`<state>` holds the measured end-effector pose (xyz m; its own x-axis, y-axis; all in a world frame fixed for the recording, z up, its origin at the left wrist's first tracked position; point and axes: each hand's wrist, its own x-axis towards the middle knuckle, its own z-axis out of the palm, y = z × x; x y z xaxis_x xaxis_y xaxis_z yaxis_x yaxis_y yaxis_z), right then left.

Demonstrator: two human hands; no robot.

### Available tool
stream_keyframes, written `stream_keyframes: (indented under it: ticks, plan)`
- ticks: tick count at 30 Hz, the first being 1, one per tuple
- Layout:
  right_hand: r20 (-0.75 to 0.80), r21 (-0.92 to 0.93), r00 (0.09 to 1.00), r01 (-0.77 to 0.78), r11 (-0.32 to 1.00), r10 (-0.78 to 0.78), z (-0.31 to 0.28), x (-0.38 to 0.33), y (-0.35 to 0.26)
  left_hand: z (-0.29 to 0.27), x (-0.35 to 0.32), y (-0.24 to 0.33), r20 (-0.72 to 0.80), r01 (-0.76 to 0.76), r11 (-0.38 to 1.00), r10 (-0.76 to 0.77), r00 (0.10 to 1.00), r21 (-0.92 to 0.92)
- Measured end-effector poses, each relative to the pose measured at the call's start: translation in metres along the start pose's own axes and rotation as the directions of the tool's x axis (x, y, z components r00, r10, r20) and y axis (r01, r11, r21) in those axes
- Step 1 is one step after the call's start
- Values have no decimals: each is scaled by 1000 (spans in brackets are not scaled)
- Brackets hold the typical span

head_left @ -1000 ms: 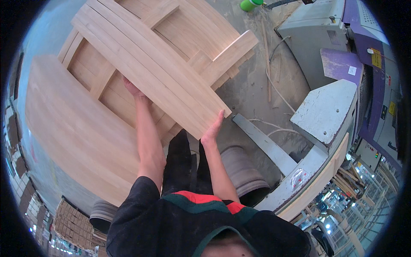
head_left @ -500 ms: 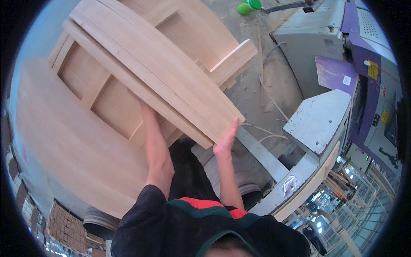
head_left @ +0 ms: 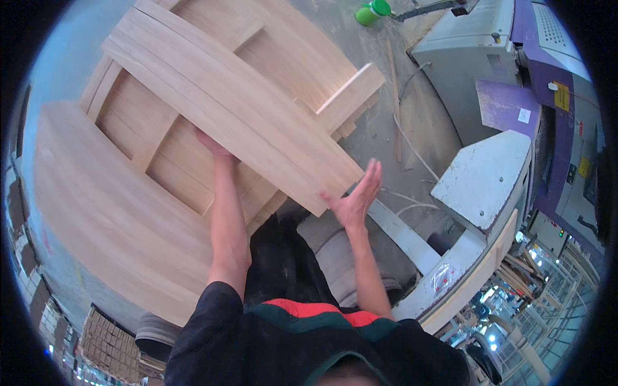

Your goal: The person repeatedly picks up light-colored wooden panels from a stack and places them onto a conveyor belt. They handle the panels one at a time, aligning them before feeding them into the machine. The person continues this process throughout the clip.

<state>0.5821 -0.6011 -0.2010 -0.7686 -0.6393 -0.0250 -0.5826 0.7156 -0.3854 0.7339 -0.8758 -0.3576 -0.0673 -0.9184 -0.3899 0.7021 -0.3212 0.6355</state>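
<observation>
Long pale wooden boards (head_left: pixel 238 116) lie side by side, slanting from upper left to lower right across a stack of lumber. My left hand (head_left: pixel 217 143) is at the near edge of the boards, gripping there, its fingers partly hidden under that edge. At the lower right end of the boards, my right hand (head_left: pixel 355 201) is open with fingers spread. Its thumb is by the board's end, while the other fingers point up and away from the wood. Below the long boards, shorter crosswise wood pieces (head_left: pixel 156 138) rest on wider boards.
A curved-looking wide wooden panel (head_left: pixel 122 212) lies at left. A short wood block (head_left: pixel 354 96) sits on the stack's right end. Right of me stands a grey and purple machine (head_left: pixel 486 83) with a white metal plate (head_left: pixel 484 180). A green container (head_left: pixel 372 11) and cables are on the dusty floor.
The gap between the long boards has closed, and they now lie side by side. My right hand has opened and come off the board ends, its fingers spreading. My left hand stays at the near edge.
</observation>
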Motion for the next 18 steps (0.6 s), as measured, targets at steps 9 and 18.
stream_keyframes:
  ticks: [9,18]
  plan:
    - [520,-190,839,296,936,-160,0,18,-37,-5,3,0,151,-197,947,162,975,254]
    - [519,-142,835,293,945,-181,-15,14,-32,6,-9,-7,141,26,989,-47,989,146]
